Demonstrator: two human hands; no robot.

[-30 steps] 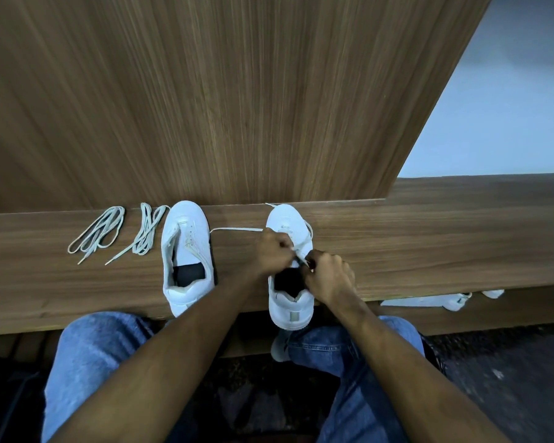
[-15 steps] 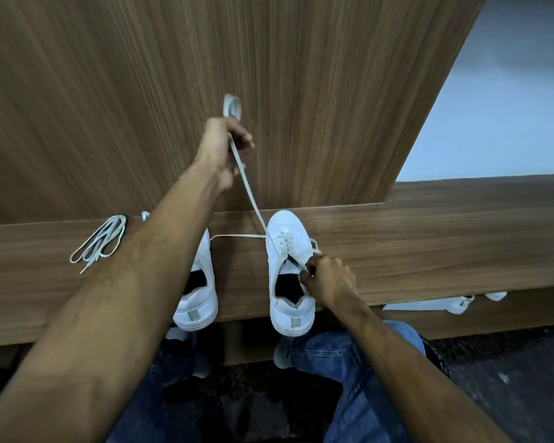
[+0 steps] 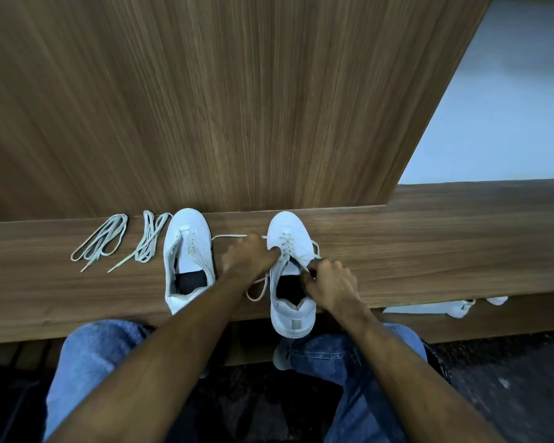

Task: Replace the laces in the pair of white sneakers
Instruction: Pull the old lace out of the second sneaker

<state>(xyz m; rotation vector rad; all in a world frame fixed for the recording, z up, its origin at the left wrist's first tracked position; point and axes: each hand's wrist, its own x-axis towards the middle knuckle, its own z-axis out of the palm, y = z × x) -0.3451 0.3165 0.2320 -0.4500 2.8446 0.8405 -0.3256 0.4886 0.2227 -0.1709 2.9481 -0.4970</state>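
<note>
Both hands (image 3: 248, 257) lacing the right sneaker (image 3: 290, 273) on the bench (image 3: 429, 251)

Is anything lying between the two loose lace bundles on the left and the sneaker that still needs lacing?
Nothing visible. The nearer lace bundle lies right beside the left sneaker on bare wooden shelf; the farther bundle sits just beyond it. Both hands are at the right sneaker.
</note>
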